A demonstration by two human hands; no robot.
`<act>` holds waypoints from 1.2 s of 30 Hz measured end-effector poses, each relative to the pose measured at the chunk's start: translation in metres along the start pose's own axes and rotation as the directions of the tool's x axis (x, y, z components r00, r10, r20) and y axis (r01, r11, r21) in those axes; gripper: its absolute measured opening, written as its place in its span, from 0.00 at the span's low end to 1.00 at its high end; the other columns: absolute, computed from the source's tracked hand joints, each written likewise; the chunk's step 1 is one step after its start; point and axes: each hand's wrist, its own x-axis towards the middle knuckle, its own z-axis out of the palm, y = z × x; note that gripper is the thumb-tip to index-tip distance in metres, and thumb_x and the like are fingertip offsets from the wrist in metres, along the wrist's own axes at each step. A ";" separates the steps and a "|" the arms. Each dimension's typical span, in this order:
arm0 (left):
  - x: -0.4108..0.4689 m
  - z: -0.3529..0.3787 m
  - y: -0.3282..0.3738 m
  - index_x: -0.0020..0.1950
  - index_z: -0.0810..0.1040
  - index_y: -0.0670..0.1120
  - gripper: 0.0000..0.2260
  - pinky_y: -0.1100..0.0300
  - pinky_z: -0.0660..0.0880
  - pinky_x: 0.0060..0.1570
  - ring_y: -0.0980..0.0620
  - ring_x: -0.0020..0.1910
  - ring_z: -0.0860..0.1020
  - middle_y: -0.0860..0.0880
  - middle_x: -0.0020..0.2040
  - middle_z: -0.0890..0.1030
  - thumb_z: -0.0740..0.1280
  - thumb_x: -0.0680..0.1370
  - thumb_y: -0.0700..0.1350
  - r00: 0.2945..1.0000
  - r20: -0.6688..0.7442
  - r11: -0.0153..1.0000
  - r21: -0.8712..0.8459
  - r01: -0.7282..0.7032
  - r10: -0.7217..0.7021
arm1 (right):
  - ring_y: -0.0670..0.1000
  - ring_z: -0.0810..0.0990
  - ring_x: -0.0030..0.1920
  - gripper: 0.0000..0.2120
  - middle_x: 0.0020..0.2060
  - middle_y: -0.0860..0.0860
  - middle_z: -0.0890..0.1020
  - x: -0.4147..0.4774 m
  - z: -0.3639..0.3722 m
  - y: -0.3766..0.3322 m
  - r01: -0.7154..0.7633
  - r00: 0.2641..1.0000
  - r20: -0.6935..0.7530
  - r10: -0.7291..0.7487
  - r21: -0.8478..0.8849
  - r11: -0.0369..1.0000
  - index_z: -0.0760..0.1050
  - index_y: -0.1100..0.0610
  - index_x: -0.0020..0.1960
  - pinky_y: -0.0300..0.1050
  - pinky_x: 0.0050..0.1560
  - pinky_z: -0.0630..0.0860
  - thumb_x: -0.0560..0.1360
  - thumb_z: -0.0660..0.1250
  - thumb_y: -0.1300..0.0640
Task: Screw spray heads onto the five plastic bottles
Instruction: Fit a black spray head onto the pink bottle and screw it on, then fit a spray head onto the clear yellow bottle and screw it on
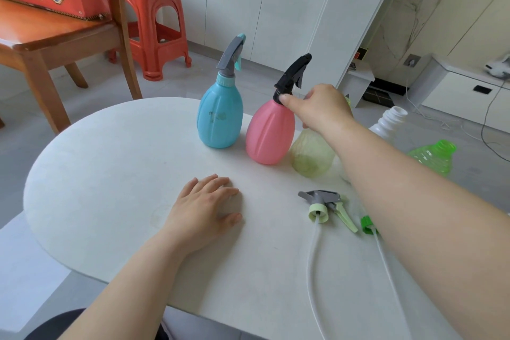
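A blue bottle [220,119] with a grey spray head stands at the back of the white table [110,174]. Beside it is a pink bottle [269,135] topped by a black spray head [294,74]. My right hand [320,107] reaches to that head's collar, thumb in front and fingers behind it. A pale yellow-green bottle [311,157] stands to the right, its neck hidden by my hand. A white bottle [392,119] and a bright green bottle [433,156] have open necks. A loose grey and pale green spray head [323,204] lies on the table. My arm half hides a green-collared head [367,225]. My left hand [205,210] rests flat.
The table's rounded edge curves along the left and far side. Beyond it stand a wooden chair [55,44] bearing a red box and a red plastic stool [154,22]. White cabinets and cables lie at the right on the floor.
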 end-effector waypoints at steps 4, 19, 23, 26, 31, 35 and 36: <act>-0.002 -0.001 0.002 0.66 0.65 0.56 0.21 0.58 0.45 0.71 0.56 0.73 0.54 0.56 0.72 0.62 0.60 0.74 0.57 1.000 -0.005 1.000 -0.002 0.005 -0.005 | 0.54 0.71 0.36 0.16 0.30 0.51 0.73 -0.041 -0.009 0.028 0.015 1.000 0.010 -0.014 -0.055 0.998 0.64 0.55 0.30 0.42 0.29 0.62 0.71 0.63 0.48; -0.024 0.003 0.018 0.62 0.71 0.54 0.17 0.59 0.52 0.70 0.54 0.71 0.61 0.55 0.69 0.69 0.63 0.74 0.54 0.991 -0.127 0.999 0.018 0.031 -0.028 | 0.53 0.77 0.54 0.18 0.52 0.51 0.79 -0.084 0.030 0.094 -0.249 0.907 0.255 0.336 -0.320 0.914 0.74 0.52 0.53 0.39 0.41 0.66 0.68 0.64 0.42; -0.024 0.002 0.021 0.60 0.74 0.51 0.15 0.59 0.56 0.68 0.53 0.68 0.65 0.54 0.66 0.72 0.65 0.74 0.52 0.987 -0.161 0.999 0.023 0.033 -0.028 | 0.51 0.74 0.43 0.08 0.39 0.46 0.75 -0.087 0.021 0.100 -0.263 0.892 0.354 0.282 -0.104 0.959 0.74 0.50 0.47 0.40 0.36 0.66 0.70 0.65 0.48; -0.025 0.001 0.023 0.58 0.75 0.50 0.15 0.60 0.57 0.66 0.53 0.68 0.67 0.53 0.65 0.74 0.66 0.73 0.51 0.984 -0.175 0.999 0.019 0.042 -0.038 | 0.49 0.70 0.28 0.09 0.28 0.49 0.73 -0.088 0.007 0.108 -0.318 0.892 0.386 0.233 0.170 0.933 0.72 0.55 0.39 0.37 0.24 0.61 0.71 0.65 0.50; -0.027 -0.001 0.030 0.56 0.76 0.49 0.13 0.60 0.58 0.65 0.51 0.66 0.68 0.52 0.63 0.75 0.66 0.73 0.49 0.982 -0.180 0.997 0.033 0.063 -0.056 | 0.43 0.65 0.17 0.08 0.29 0.53 0.78 -0.094 -0.021 0.126 -0.399 0.900 0.418 0.127 0.669 0.627 0.71 0.57 0.38 0.32 0.18 0.60 0.73 0.63 0.54; -0.029 -0.001 0.038 0.54 0.78 0.48 0.11 0.57 0.61 0.65 0.49 0.65 0.70 0.50 0.62 0.77 0.68 0.72 0.46 0.981 -0.157 0.993 0.004 0.115 -0.113 | 0.42 0.67 0.19 0.07 0.22 0.49 0.80 -0.101 -0.039 0.146 -0.378 0.924 0.377 0.072 0.864 0.333 0.72 0.56 0.41 0.32 0.19 0.63 0.69 0.63 0.52; -0.029 -0.001 0.041 0.54 0.78 0.47 0.11 0.57 0.61 0.65 0.49 0.65 0.70 0.50 0.61 0.77 0.68 0.72 0.45 0.981 -0.147 0.992 -0.011 0.125 -0.125 | 0.42 0.67 0.19 0.09 0.22 0.49 0.80 -0.101 -0.043 0.152 -0.370 0.928 0.366 0.066 0.890 0.268 0.72 0.55 0.41 0.32 0.19 0.64 0.67 0.63 0.51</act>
